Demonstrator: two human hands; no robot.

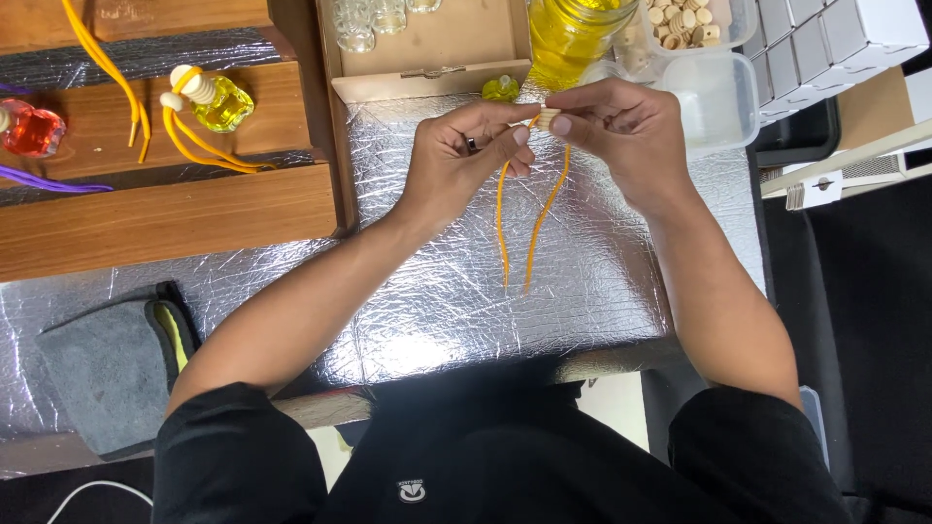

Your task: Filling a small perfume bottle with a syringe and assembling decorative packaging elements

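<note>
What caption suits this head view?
Both hands thread an orange cord through a small wooden bead above the foil-covered table.

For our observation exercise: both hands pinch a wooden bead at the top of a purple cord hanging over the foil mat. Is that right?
Not quite: the cord is orange, not purple. The head view shows the left hand and right hand pinching the wooden bead over the foil mat.

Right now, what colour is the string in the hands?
Orange-yellow: the cord hangs from both hands, seen in the head view.

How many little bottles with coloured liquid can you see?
3. A small yellow glass bottle with a wooden cap on the wooden shelf, a small red glass bottle at the left edge, and a small yellow bottle behind the hands. Others may be hidden.
</note>
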